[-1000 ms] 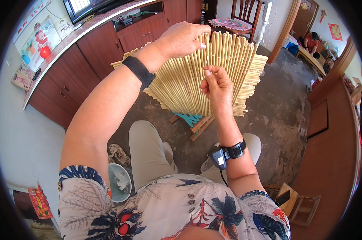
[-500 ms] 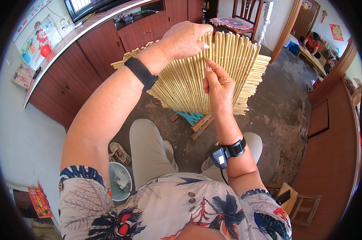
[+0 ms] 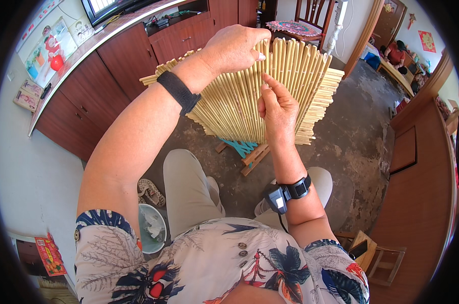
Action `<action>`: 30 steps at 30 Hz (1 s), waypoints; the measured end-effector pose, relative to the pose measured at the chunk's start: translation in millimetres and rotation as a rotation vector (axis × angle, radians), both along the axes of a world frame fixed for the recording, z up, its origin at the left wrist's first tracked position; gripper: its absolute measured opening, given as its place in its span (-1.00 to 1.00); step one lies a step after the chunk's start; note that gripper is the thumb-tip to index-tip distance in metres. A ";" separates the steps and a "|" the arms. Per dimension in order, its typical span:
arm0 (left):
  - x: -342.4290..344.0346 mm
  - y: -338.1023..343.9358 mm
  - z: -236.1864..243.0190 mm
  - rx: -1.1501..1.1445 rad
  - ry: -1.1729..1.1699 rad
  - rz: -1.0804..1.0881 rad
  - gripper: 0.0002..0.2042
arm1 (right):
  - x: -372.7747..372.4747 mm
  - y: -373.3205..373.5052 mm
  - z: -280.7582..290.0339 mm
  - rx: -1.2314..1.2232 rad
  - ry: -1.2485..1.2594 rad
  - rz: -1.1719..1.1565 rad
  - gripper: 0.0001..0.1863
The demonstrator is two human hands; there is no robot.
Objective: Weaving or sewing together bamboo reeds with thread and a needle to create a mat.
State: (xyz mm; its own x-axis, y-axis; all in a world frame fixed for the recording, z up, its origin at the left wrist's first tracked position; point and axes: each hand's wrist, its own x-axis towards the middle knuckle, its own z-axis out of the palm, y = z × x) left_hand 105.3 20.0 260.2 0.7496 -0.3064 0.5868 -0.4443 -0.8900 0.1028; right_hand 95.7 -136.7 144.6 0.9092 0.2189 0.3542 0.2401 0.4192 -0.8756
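A mat of pale yellow plant stalks (image 3: 239,104), laid side by side in crossing layers, stands tilted before me above my knees. My left hand (image 3: 237,46) curls over its far edge, closed on the stalk ends, the thumb on the near face. Lower on that face, my right hand (image 3: 279,109) is closed in a pinch, index finger and thumb pointing up at the stalks. Something thin and dark shows near the fingertips, too small to name. Small stitch-like marks run across the stalks.
Beneath the mat is a wooden stand (image 3: 255,159) with turquoise straps (image 3: 242,148). A bucket (image 3: 152,228) and a shoe (image 3: 151,192) sit left of my legs. Dark red cabinets (image 3: 123,66) line the far left. A chair (image 3: 303,28) stands beyond; another person (image 3: 394,53) sits far right.
Almost nothing differs. Both hands keep their places on the mat, with only a very slight shift of the whole view.
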 end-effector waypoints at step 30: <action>-88.6 -31.5 -12.0 -0.080 0.092 -0.045 -0.76 | -64.3 -37.2 -3.9 0.173 0.353 0.372 -0.88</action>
State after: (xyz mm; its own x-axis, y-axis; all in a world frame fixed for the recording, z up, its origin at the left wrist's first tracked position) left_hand 16.7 -11.5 248.2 0.7878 -0.2961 0.5401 -0.4691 -0.8567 0.2146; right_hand 31.4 -173.9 140.8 0.8517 0.5145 0.1001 -0.2487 0.5648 -0.7868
